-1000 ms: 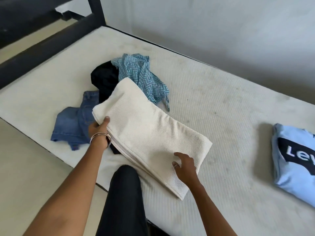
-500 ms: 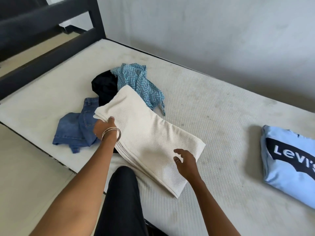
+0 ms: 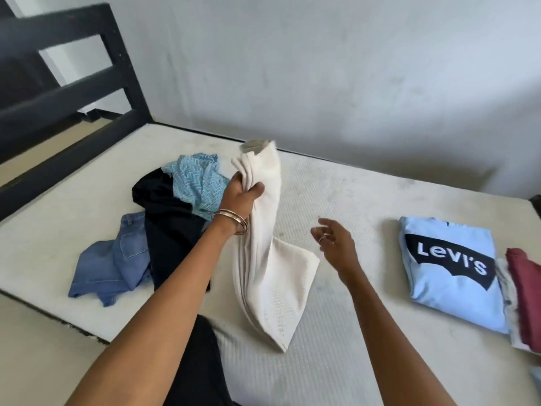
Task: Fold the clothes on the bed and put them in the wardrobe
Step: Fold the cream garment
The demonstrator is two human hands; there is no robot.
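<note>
My left hand [image 3: 244,192] grasps the folded cream cloth [image 3: 270,259] near its top, lifting it so its lower end trails on the mattress [image 3: 345,200] at centre. My right hand [image 3: 333,240] hovers released at its three o'clock, fingers loose. Unfolded clothes [image 3: 164,224] lie at nine o'clock; a folded blue shirt [image 3: 450,271] lies farther out at three.

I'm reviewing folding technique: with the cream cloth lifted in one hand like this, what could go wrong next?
1. The left hand alone grips the folded cream cloth at one end; its layers hang and fan, so the fold may come undone.
2. The right hand is open and off the cloth, so nothing supports the low end.
3. The trailing end could drag on the mattress.
</note>
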